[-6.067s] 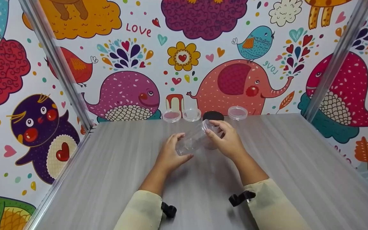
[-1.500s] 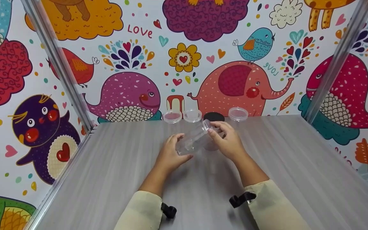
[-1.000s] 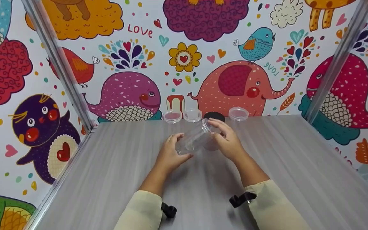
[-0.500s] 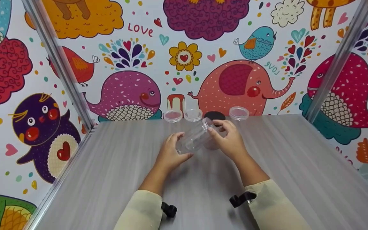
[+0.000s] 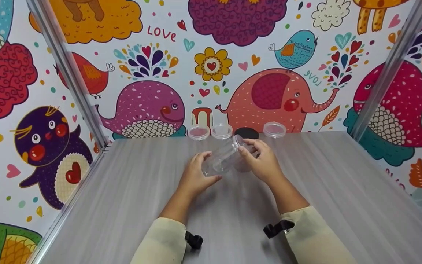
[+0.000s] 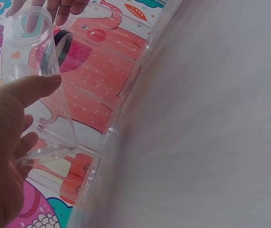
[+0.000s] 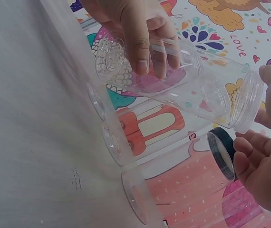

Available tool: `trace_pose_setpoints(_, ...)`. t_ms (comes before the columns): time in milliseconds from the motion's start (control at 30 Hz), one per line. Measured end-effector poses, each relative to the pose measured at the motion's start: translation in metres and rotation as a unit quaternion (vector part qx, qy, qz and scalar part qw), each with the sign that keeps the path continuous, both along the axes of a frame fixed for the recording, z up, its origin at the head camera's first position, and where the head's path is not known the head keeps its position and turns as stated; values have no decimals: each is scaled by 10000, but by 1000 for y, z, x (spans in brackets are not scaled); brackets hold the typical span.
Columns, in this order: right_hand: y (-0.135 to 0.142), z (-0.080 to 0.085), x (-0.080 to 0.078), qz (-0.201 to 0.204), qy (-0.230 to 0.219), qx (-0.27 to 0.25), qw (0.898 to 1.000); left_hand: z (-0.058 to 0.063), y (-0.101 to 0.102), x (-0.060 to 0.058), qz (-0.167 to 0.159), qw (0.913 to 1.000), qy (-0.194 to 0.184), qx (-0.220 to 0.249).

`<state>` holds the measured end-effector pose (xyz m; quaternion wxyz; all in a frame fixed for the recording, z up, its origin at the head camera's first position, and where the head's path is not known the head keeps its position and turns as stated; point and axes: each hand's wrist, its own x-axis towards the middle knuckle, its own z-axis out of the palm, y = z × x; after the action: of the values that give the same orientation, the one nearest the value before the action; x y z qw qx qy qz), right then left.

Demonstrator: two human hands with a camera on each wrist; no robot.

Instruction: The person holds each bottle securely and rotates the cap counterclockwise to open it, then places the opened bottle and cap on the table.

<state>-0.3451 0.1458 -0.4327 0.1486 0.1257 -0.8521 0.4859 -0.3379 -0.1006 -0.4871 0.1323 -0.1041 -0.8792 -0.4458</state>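
A clear plastic jar (image 5: 220, 158) is held tilted above the table, its base toward my left hand (image 5: 195, 176). The left fingers and thumb curl round its lower part. My right hand (image 5: 263, 160) pinches the jar's clear ribbed top (image 7: 248, 102) between thumb and fingers, up and to the right. The frames do not plainly show whether that top is a separate lid or the jar's own rim. Just behind the right hand stands a jar with a black lid (image 5: 247, 133), its clear body partly hidden by the hand and the held jar.
Further clear jars stand along the back of the grey table (image 5: 123, 190): one clear-topped jar (image 5: 198, 132), a second jar (image 5: 221, 131) beside it, and another jar (image 5: 274, 129) on the right. Behind them rises a wall (image 5: 211, 95) printed with cartoon animals. Metal posts (image 5: 70, 79) frame the sides.
My right fingers have lifted and re-gripped on the jar's top, stretching out one second ago and curling back since. The jar keeps nearly the same tilt, and the left hand has stayed put.
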Motion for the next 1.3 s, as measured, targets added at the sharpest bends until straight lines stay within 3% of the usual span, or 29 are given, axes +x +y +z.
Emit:
trace_pose_setpoints(200,-1,0,0,251,285,-174,9991,1,1,1,31,10000,-76,-24)
trace_pose_setpoints(500,0,-1,-1,623,241,-427,9968,0,0,1,7,10000,-7,-35)
trace_pose_setpoints(767,0,0,-1,685,179,-494,9963,-1,0,0,-3,10000,49,-39)
trace_pose_setpoints(900,0,0,-1,518,293,-327,9977,0,0,1,7,10000,10,-76)
trace_pose_setpoints(1133,0,0,-1,-138,208,127,9996,1,1,2,-57,10000,-16,-76)
trace_pose_setpoints(1300,-1,0,-1,-31,153,114,9998,1,1,1,-98,9999,44,-72)
